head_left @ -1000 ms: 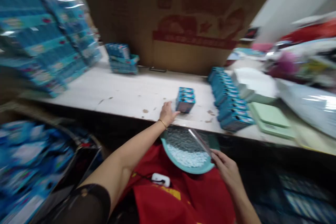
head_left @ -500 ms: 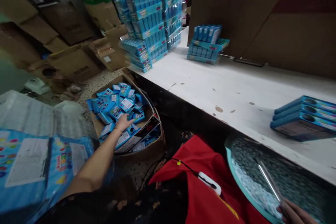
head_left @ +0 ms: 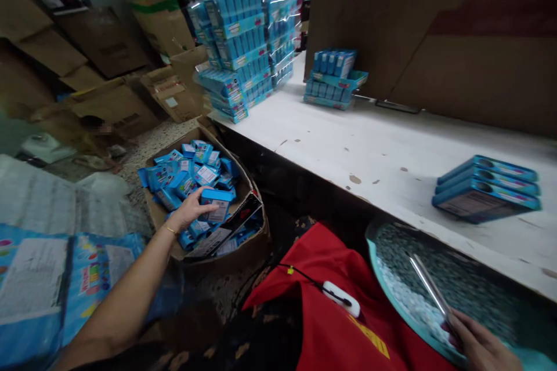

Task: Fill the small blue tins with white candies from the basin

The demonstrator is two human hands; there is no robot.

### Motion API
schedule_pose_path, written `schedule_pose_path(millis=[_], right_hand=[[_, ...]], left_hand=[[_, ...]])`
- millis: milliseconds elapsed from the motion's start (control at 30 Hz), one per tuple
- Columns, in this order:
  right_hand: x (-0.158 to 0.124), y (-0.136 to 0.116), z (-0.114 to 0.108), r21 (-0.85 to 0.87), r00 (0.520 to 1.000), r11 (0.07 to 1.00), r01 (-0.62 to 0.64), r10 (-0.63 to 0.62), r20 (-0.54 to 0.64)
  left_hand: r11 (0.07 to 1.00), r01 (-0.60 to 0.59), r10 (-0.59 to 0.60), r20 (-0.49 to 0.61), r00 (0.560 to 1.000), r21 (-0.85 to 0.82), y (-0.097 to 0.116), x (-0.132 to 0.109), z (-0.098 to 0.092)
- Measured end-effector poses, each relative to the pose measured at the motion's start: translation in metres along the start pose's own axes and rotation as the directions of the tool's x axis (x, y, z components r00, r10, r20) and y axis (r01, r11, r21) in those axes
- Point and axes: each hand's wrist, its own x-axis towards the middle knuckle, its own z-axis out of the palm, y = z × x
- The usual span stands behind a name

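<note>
Nearest: right hand (head_left: 478,348), half cut by the frame edge, fingers closed on the lower end of a clear strip (head_left: 429,287) that slants up across a teal tray (head_left: 378,255); strip held low and flat, likely to rake the small pale pellets (head_left: 404,307) lying in the tray. Tray sits over a red garment (head_left: 331,330) on the lap, its far rim tucked under the edge of the white table (head_left: 348,139), which probably keeps it steady. Small white device (head_left: 343,300) on a dark cord lies on the red cloth. Left arm stretched out and down to the side; left hand (head_left: 188,213) curled round one blue pack (head_left: 216,200), thumb on its near face, fingers under, pack lifted a little above the heap. Heap fills an open carton (head_left: 250,246) on the floor beside the seat, apparently kept within arm's reach. Printed blue sheets (head_left: 47,278) lie near the left elbow. On the table to the right, three blue packs in a stack (head_left: 487,194), near the front edge. Farther back, an open display tray of packs (head_left: 333,78) against a tall cardboard panel (head_left: 435,35); a film-wrapped bundle (head_left: 248,40) at the table's far corner. Brown cartons (head_left: 104,46) piled beyond
</note>
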Motion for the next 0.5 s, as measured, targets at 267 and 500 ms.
schedule_pose_path(millis=[267, 500], right_hand=[[-0.009, 0.020, -0.004, 0.374, 0.995, 0.922, -0.096, 0.098, 0.013], [0.004, 0.025, -0.004, 0.115, 0.999, 0.993, 0.030, -0.035, 0.041]], left_hand=[[0.683, 0.419, -0.196, 0.403, 0.894, -0.598, 0.072, 0.006, 0.141], [0.748, 0.510, -0.205, 0.582, 0.787, -0.425, 0.064, -0.048, 0.211]])
